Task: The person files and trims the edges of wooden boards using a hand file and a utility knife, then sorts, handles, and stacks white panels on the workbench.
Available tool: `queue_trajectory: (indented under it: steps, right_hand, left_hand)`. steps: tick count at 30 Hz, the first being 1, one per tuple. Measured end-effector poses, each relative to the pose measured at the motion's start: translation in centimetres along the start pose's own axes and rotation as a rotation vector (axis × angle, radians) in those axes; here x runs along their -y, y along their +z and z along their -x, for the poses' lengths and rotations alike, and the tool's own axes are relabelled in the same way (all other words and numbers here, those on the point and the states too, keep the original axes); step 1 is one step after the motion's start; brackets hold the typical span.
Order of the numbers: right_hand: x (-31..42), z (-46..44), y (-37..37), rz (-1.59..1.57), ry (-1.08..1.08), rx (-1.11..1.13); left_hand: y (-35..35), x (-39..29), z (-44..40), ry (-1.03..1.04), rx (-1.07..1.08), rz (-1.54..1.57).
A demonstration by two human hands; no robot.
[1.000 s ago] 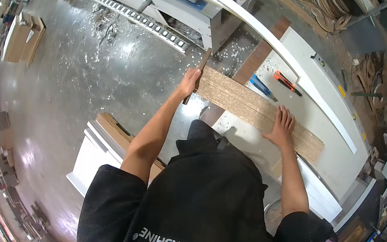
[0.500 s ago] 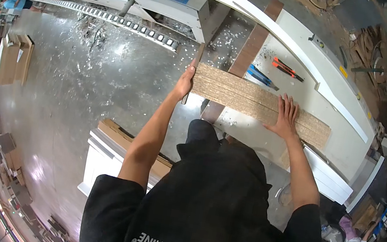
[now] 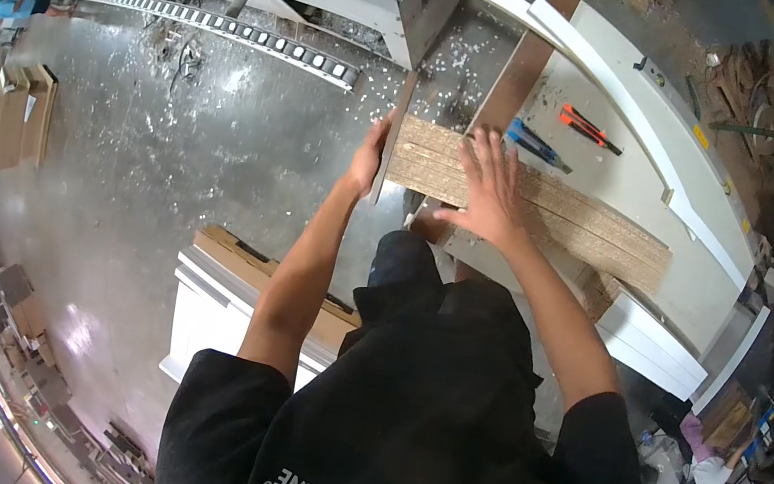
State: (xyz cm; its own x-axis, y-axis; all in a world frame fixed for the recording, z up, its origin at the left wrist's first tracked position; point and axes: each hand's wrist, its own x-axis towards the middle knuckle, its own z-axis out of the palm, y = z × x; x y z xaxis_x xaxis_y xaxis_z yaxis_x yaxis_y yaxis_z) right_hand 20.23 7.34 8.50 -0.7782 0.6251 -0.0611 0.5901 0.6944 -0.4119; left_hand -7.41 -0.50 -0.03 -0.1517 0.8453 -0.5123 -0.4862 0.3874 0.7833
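the left hand [image 3: 369, 155] was nearly flat, its fingers together along the outer side of a thin brown board [image 3: 392, 137]; whether it gripped could not be told. that board stood across the left end of the chipboard stack [image 3: 578, 217], just right of the left hand. the stack ran rightward, beneath the right hand [image 3: 489, 189] and well past it. the right hand was open, fingers spread over the stack nearer its left end, closed on nothing; whether it pressed down could not be told.

there was one thin brown board, and one stack of several chipboard strips lying side by side, too tight to count surely. beyond the right hand lay two orange-and-black cutters [image 3: 590, 129], with blue tools [image 3: 538, 145] closer to its fingertips, overlapping too much to count.

a grey floor [image 3: 160, 206] spread left of the left hand, with cartons [image 3: 19, 118] far off on it. nearer the person, below the left hand, stood a pile of boards [image 3: 227, 293]. past both hands was a pale machine [image 3: 342, 12]. a pale worktop [image 3: 588, 92] lay beyond and right of the right hand, white panels [image 3: 651, 347] lay right of it and nearer the person, and a co-worker [image 3: 710, 471] was at the far right.
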Motion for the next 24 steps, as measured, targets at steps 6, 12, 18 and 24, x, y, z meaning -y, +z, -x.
queue_trajectory:
  steps: [6, 12, 18, 24]
  right_hand:
    - [0.6, -2.3, 2.6, 0.112, 0.006, -0.016]
    - [0.6, -2.4, 2.6, 0.127, -0.024, -0.036]
    - [0.8, -2.7, 2.9, 0.137, -0.013, -0.007]
    - [1.1, -2.7, 2.9, 0.122, 0.0, -0.028]
  left_hand:
    - [0.5, 0.1, -0.1, 0.011, -0.026, -0.15]
    - [1.0, -0.9, 0.1, -0.004, 0.024, -0.185]
    - [1.1, -0.7, -0.2, 0.018, 0.042, -0.154]
    - [0.8, -0.9, -0.3, 0.055, 0.077, -0.256]
